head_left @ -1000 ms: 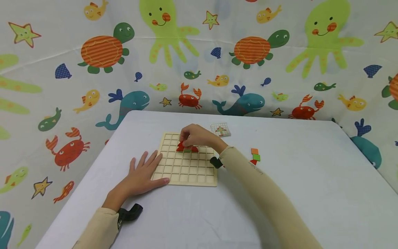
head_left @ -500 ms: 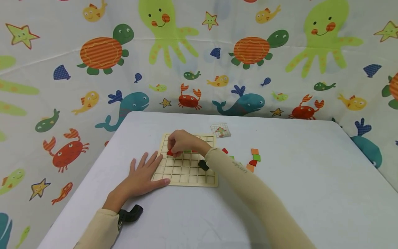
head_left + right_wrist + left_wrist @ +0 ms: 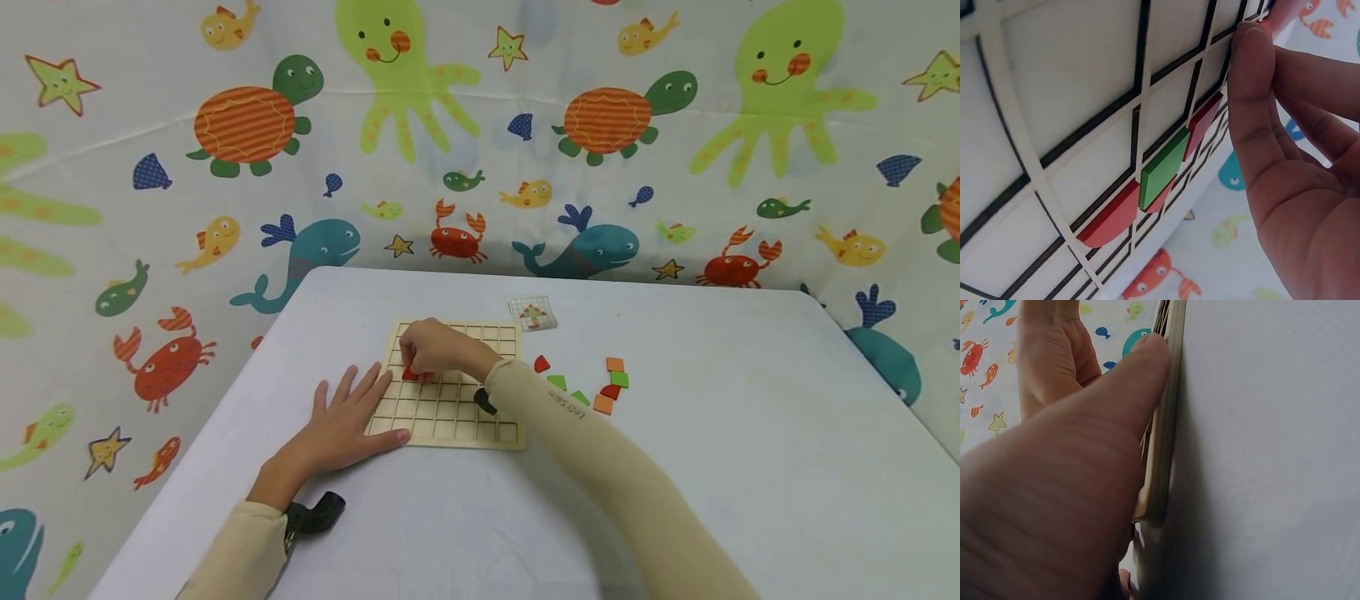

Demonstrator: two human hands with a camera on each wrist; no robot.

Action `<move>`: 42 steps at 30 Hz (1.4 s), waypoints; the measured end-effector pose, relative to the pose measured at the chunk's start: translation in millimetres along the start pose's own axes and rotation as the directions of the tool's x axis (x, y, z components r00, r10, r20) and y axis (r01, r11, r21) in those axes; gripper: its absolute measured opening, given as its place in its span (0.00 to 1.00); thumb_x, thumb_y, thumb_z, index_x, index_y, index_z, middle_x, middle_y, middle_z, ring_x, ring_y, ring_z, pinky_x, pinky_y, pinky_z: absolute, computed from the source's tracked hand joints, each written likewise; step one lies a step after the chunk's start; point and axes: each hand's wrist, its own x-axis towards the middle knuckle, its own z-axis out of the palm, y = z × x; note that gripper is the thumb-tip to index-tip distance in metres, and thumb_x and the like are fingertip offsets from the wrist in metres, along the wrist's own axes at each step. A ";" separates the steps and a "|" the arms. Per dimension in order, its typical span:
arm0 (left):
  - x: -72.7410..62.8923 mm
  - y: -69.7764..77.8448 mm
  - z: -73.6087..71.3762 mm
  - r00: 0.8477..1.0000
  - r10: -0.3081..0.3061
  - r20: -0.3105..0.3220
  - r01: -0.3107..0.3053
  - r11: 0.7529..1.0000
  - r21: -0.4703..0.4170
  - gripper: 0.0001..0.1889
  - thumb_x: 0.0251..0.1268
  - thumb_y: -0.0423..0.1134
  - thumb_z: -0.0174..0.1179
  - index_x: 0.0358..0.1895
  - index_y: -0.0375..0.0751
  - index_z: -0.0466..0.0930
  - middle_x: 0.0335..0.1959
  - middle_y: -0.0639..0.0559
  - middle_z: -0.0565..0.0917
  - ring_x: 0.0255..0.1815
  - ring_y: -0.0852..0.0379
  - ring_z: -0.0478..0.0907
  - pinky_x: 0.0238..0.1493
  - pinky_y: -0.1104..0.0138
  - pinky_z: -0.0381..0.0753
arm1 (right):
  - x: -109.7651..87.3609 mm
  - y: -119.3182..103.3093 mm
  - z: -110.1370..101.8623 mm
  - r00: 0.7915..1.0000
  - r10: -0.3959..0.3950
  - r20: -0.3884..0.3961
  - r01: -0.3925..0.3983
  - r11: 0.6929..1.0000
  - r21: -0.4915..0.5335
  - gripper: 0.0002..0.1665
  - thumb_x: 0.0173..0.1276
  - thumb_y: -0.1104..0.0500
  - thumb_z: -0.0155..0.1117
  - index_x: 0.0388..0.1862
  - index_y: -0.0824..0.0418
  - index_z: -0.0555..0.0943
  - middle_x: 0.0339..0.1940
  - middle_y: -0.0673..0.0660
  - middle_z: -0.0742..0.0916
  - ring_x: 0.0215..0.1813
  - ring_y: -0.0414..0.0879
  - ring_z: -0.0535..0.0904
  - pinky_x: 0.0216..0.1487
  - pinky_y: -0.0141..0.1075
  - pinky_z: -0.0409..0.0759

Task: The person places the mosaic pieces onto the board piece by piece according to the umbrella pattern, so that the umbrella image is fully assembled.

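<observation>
Red piece (image 3: 409,374) is peeking out just left of the frame's centre, the right hand (image 3: 435,346) pinching it at the pale, wood-like gridded board (image 3: 465,430), while the left hand (image 3: 345,425) is lying spread around that board's lower-left corner. A tilting pinch could be leaving it skewed across the squares, and a smooth, flat-faced green piece (image 3: 1165,170) is sitting mid-frame in the right wrist view!

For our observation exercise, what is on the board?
Red pieces, a green piece, and the left hand at its edge. Whatever the right hand covers cannot be seen.
</observation>
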 end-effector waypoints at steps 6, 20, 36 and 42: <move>-0.1 0.7 0.5 1.000 0.000 0.001 0.000 1.000 0.001 0.56 0.68 0.74 0.60 0.86 0.37 0.55 0.88 0.36 0.50 0.86 0.27 0.36 0.74 0.26 0.26 | -0.3 -0.7 1.1 1.000 -0.022 -0.011 0.020 0.993 -0.114 0.11 0.71 0.77 0.60 0.33 0.66 0.84 0.28 0.54 0.86 0.27 0.45 0.87 0.31 0.31 0.83; 1.0 4.0 -0.3 1.000 0.007 -0.002 -0.007 1.000 -0.010 0.56 0.68 0.73 0.61 0.86 0.36 0.55 0.88 0.35 0.50 0.86 0.26 0.36 0.74 0.26 0.26 | 0.7 2.1 7.5 0.996 -0.088 -0.028 0.076 0.954 -0.292 0.09 0.69 0.74 0.65 0.32 0.63 0.86 0.31 0.52 0.87 0.34 0.44 0.80 0.38 0.33 0.78; -2.8 4.3 -1.5 1.000 0.010 -0.005 -0.010 1.000 -0.017 0.56 0.68 0.72 0.61 0.86 0.36 0.55 0.87 0.34 0.51 0.86 0.26 0.36 0.73 0.25 0.27 | -39.2 -0.3 -12.9 0.990 -0.090 -0.112 0.081 0.994 -0.079 0.39 0.83 0.48 0.62 0.85 0.61 0.66 0.84 0.61 0.70 0.85 0.52 0.60 0.81 0.47 0.62; -1.6 3.0 0.2 1.000 0.003 0.000 -0.003 1.000 -0.004 0.56 0.68 0.73 0.61 0.86 0.37 0.55 0.87 0.34 0.50 0.86 0.26 0.35 0.74 0.25 0.26 | -70.0 11.6 -24.9 0.995 -0.039 -0.091 0.040 0.999 0.008 0.52 0.80 0.43 0.65 0.92 0.49 0.48 0.91 0.58 0.45 0.90 0.53 0.43 0.83 0.57 0.55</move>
